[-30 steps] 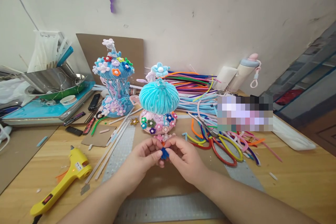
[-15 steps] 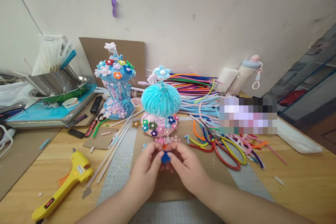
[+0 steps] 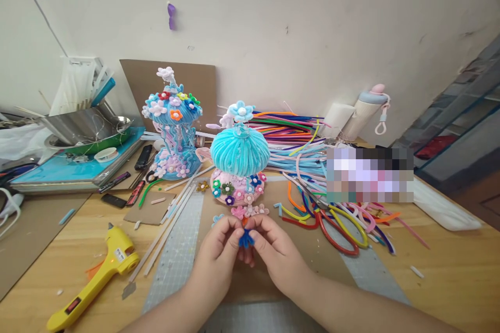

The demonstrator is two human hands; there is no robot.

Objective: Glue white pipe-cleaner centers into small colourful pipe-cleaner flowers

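Between my two hands is a small dark blue pipe-cleaner flower (image 3: 246,238), its loops bunched together. My left hand (image 3: 221,242) pinches its left side with thumb and forefinger. On the other side, my right hand (image 3: 269,244) pinches it the same way. Just beyond the fingertips lie small pink pipe-cleaner flowers (image 3: 239,212) and a bit of orange one. Behind these stands a turquoise domed pipe-cleaner piece (image 3: 240,151) on a pink base (image 3: 234,196) dotted with coloured flowers. A light blue flower (image 3: 241,111) tops the dome.
A yellow glue gun (image 3: 117,250) lies at left. Scissors with red and yellow handles (image 3: 338,231) rest at right among loose pipe cleaners (image 3: 297,158). A second flowered pipe-cleaner piece (image 3: 174,125) stands behind left, near a metal bowl (image 3: 86,125). Cardboard (image 3: 320,270) covers a grey cutting mat (image 3: 172,255).
The view has shifted slightly. Both hands stay pinched on the blue flower, whose loops show a little more spread below the thumbs.
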